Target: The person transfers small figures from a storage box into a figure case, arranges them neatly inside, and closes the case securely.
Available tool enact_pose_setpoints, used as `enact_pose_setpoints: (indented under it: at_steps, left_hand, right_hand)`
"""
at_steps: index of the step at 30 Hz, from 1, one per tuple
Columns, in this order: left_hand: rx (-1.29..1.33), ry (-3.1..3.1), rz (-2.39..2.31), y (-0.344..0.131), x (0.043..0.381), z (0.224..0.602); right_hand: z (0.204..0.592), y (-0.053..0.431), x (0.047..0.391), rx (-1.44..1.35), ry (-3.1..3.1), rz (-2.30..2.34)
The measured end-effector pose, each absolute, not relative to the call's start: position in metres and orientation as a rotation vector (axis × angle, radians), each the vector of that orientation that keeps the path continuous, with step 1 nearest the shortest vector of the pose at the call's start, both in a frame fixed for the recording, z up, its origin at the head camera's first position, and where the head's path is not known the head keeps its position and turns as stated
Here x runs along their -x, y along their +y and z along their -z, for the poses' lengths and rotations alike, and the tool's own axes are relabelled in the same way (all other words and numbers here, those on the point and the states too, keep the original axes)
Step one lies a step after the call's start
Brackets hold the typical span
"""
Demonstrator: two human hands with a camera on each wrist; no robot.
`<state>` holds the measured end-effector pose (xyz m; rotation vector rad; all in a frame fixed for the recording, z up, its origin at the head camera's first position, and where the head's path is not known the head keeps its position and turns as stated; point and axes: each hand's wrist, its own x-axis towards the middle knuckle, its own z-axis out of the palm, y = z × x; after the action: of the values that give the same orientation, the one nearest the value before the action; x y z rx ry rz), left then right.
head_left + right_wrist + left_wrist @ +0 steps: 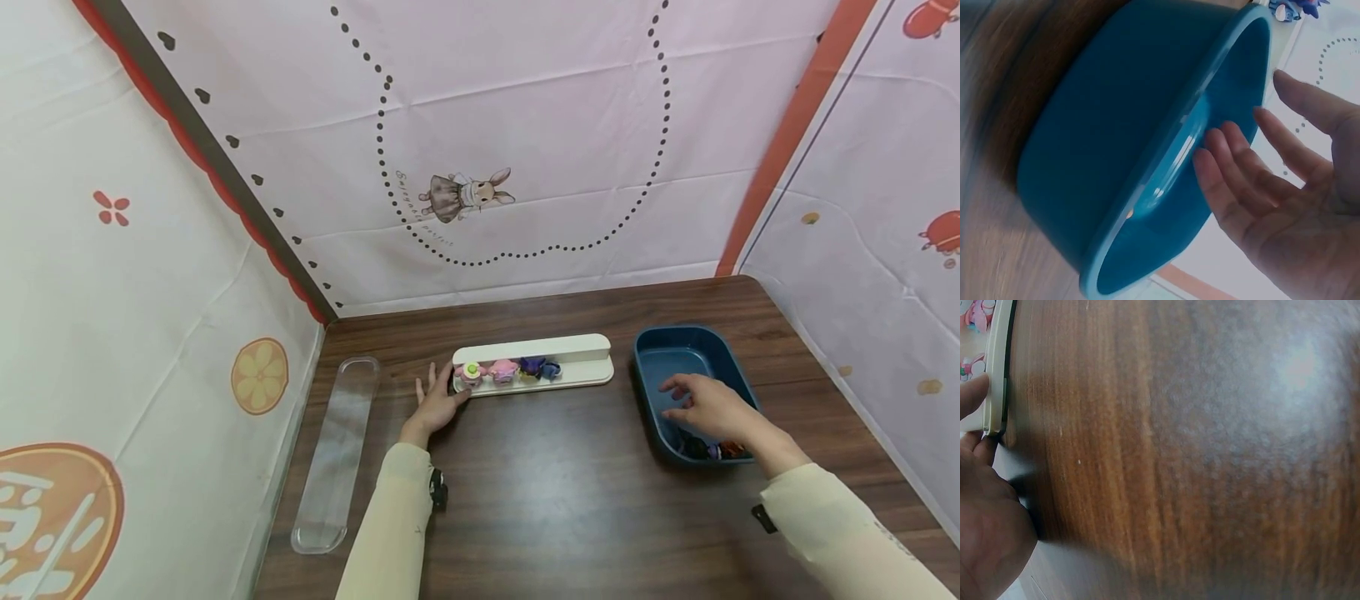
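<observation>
My left hand holds the left end of a long white display stand, with its thumb at the front edge and a finger at the end; the other fingers spread outward. On the stand several small toy figures stand in a row: a pink one with a yellow-green spot, another pink one, a dark purple one and a blue one. My right hand hovers over a blue bin, fingers loosely bent and holding nothing. Dark and orange-brown figures lie at the bin's near end, partly hidden by the hand.
A clear plastic cover, long and narrow, lies on the left of the brown wooden table. Printed cloth walls rise at the back and both sides.
</observation>
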<state>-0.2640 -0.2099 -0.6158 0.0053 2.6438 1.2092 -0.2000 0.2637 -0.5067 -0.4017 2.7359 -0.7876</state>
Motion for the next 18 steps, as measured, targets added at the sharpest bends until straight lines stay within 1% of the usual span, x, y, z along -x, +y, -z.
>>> enact_pose_setpoints:
  at_steps: [9, 18]
  left_hand:
    - [0.014, 2.655, -1.177, -0.210, 0.264, 0.616]
    - [0.019, 2.652, -1.186, -0.209, 0.265, 0.616]
  right_hand:
    - [0.510, 0.272, 0.193, 0.284, 2.551, 0.636]
    - [0.525, 0.268, 0.193, 0.267, 2.598, 0.442]
